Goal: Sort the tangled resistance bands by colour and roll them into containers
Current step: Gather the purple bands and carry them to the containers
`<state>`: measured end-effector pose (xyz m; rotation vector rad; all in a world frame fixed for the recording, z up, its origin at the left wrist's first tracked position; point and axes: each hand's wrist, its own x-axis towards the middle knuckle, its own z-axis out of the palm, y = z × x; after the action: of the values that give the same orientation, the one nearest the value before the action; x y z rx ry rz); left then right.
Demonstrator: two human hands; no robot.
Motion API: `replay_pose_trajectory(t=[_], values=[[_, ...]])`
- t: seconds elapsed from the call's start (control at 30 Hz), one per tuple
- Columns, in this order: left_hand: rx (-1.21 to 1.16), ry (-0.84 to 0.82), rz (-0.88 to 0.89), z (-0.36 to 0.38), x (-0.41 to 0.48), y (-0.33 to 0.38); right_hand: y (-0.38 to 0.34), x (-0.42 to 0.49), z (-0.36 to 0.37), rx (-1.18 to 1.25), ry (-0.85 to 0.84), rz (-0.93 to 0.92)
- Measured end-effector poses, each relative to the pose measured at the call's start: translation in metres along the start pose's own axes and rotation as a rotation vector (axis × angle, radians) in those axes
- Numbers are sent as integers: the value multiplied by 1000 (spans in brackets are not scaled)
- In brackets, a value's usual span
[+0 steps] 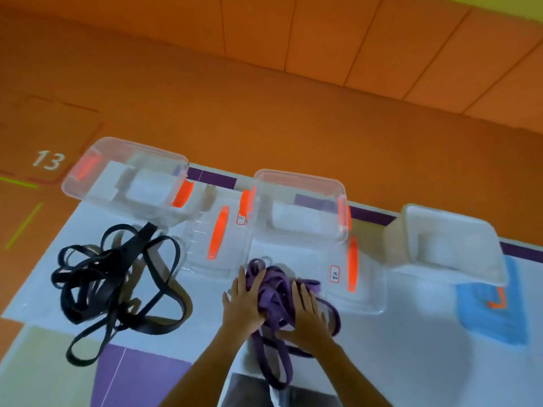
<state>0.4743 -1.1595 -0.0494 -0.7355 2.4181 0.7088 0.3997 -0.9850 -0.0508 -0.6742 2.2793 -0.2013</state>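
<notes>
A heap of purple resistance bands (pixel 277 292) lies on the white mat in front of me. My left hand (pixel 244 304) presses against the heap's left side and my right hand (pixel 308 311) against its right side, fingers spread, cupping the bands between them. Loose purple loops trail down toward me. A tangle of black bands (pixel 117 286) lies apart at the left. Behind stand a clear container (pixel 126 171) at the left, a second clear container (pixel 299 204) in the middle and a white container (pixel 446 239) at the right, all without bands.
Two clear lids with orange handles lie flat on the mat: one lid (pixel 217 239) between the clear containers, another lid (pixel 352 277) right of the purple heap. A blue patch (pixel 493 306) marks the mat at the right. Orange floor surrounds the mat.
</notes>
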Motion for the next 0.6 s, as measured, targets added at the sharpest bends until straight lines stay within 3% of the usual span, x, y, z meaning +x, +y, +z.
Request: replay_pose_trajectory(t=[0.13,0.3,0.6], values=[[41,76,83,-14,-3,-15,1,-4,-8,-22,88,23],[-48,125,314,-32,-9,-29,8,-11,-15,-14,170,-41],[217,175,443,-24,-22,4,20,-41,-26,81,198,-15]])
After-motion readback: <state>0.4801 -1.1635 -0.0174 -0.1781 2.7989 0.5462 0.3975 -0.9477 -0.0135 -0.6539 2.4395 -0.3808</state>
